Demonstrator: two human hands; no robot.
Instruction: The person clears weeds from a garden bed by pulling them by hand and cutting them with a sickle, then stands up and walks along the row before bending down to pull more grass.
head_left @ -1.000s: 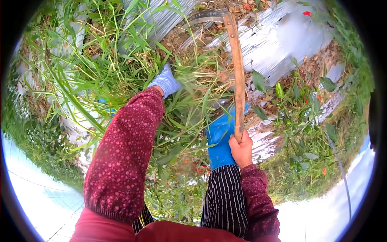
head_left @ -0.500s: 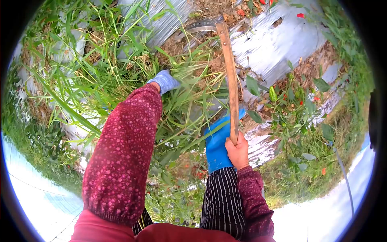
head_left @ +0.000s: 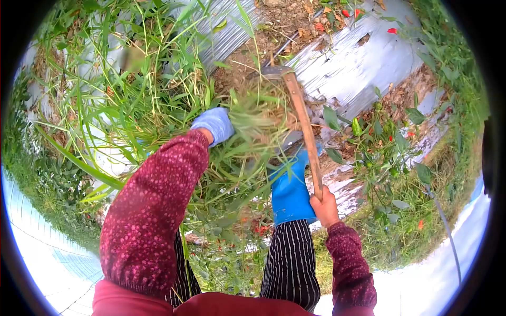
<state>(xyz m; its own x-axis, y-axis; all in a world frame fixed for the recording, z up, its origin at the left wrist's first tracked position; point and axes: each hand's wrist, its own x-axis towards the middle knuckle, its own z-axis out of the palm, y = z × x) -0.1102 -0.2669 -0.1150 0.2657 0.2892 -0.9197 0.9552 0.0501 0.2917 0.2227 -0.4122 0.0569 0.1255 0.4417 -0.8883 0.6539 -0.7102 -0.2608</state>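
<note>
My right hand (head_left: 325,206), bare, is wrapped round the lower end of a sickle's wooden handle (head_left: 304,124). At the handle's far end, the curved metal blade (head_left: 275,72) points left, low over soil and grass. A light-blue knit glove covers my left hand (head_left: 215,125), which is closed on a bunch of long green grass (head_left: 253,124). Blades of it stick out to the right of the glove, smeared by motion. The fingers are partly hidden from above.
A blue boot (head_left: 291,195) stands below the sickle handle. Pepper plants with green peppers (head_left: 357,126) grow on the right. Silvery plastic sheeting (head_left: 342,58) covers parts of the soil, and thick grass (head_left: 142,89) fills the left side.
The sickle and its blade have come nearer to my body, with my right hand shifted right and slightly down. My left hand has also drawn back a little, and the grass beside it has moved.
</note>
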